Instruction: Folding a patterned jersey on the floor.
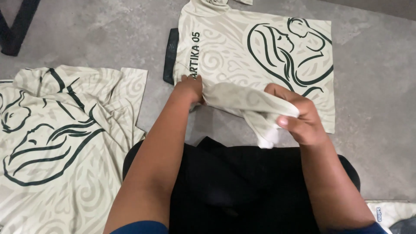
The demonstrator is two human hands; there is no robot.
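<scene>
The shirt [242,52] at twelve o'clock is pale cream with faint beige swirls, dark green line art and black lettering. The pile [56,143] at nine o'clock bears the same cream, swirls and green lines. The floor [372,86] is mottled grey. The lap [242,186] at six o'clock is black.

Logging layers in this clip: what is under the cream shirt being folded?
A flat black item sticks out from under the cream shirt at its left edge, on the grey floor. How far it runs beneath is covered.

Bare forearms, dark blue short sleeves [141,226], black trousers [242,186]
</scene>
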